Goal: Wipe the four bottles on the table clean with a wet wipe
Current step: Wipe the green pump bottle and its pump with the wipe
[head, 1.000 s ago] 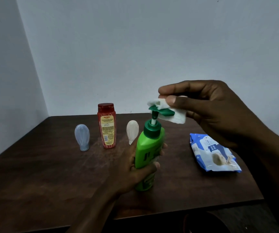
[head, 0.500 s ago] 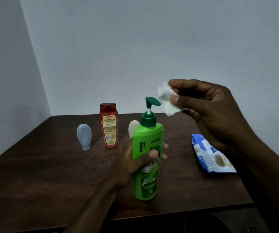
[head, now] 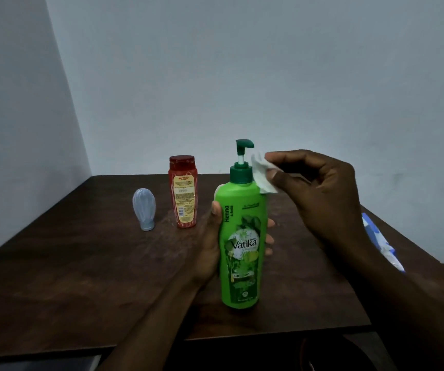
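Observation:
My left hand [head: 210, 245] grips a tall green pump bottle [head: 241, 236] from behind and holds it upright over the brown table [head: 81, 277]. My right hand [head: 319, 194] pinches a white wet wipe [head: 262, 175] against the bottle's right shoulder, just beside the green collar. A red bottle [head: 182, 191] stands upright at the back of the table. A small pale blue bottle [head: 144, 206] stands on its cap to the left of it. The small cream bottle seen earlier is hidden behind the green bottle.
A blue and white wet wipe pack [head: 381, 242] lies at the table's right edge, partly hidden by my right forearm. Pale walls meet in the corner behind the table. A dark round object [head: 322, 354] sits below the table's front edge.
The green bottle has turned so its front label faces me. My right hand has moved the wipe down from the pump head to the bottle's shoulder. The view has shifted, hiding the cream bottle.

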Available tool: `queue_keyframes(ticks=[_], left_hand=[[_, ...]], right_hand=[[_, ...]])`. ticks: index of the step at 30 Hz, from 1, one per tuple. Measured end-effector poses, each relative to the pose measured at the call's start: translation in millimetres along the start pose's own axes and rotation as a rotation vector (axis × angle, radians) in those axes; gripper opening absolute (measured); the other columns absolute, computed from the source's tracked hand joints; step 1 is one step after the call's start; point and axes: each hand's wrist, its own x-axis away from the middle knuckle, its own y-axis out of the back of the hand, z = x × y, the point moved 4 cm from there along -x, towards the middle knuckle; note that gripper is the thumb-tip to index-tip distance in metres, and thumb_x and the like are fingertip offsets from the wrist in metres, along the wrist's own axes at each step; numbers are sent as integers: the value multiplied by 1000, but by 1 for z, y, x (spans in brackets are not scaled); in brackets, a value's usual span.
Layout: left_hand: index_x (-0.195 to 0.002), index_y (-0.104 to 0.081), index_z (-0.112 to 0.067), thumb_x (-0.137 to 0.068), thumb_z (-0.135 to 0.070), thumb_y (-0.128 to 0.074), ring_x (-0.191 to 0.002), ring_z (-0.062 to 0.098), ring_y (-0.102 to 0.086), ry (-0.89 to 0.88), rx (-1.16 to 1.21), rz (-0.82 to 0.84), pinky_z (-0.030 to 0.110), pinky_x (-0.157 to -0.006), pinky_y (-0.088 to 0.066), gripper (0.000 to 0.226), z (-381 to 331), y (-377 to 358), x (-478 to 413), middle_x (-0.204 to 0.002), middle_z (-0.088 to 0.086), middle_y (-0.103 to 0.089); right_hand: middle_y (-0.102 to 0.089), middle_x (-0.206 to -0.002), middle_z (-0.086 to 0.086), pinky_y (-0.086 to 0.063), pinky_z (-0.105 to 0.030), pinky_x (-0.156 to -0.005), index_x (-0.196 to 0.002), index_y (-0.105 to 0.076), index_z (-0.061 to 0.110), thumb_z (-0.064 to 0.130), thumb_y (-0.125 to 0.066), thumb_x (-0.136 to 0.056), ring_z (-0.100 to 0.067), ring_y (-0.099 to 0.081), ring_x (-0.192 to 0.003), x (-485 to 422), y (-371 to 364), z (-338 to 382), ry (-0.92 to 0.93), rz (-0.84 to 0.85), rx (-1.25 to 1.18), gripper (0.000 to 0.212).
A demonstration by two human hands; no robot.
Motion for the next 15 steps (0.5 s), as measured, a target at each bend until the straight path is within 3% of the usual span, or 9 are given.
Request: queue_keyframes(ticks=[4,7,10,12,15], left_hand=[[-121,-72,-13,-64,-83,-66,-94,28,-69,21,115,-8,55,-92,-52,90,2,15,-9,-113,15,-71],[-116,-75,-14,-79,-80,-42,-93,29,-69,40,160,-26,63,-99,-44,82,4,20,-15,-110,13,-73],[-113,-76,-19,-91,-74,-22,-106,34,-62,81,190,-39,76,-103,-34,81,3,21,-18,-116,13,-70],[-119,-73,-20,-94,-74,-21,-114,38,-57,76,201,-21,78,-104,-31,79,2,25,-19,-124,15,-65],[-116,-74,-14,-91,-75,-28,-99,34,-65,99,243,-36,71,-101,-40,81,4,34,-22,-111,15,-70]], right_hand=[[-74,-100,9,-54,-23,-80,-105,-77,21,2,-72,-87,-10,-69,-94,4,2,-3,168,-42,259,26],[-69,-96,3,-54,-25,-77,-103,-78,19,-2,-70,-86,-9,-66,-91,3,-9,-16,279,-12,383,28],[-66,-99,0,-57,-28,-78,-104,-79,15,-3,-68,-85,-8,-66,-94,0,-22,-33,276,30,415,28],[-66,-103,1,-56,-21,-80,-106,-78,14,-2,-66,-86,-6,-65,-98,-2,-28,-39,231,84,393,29],[-68,-104,1,-53,-14,-80,-106,-78,14,-2,-61,-89,-5,-66,-100,-10,-34,-44,175,168,364,29]])
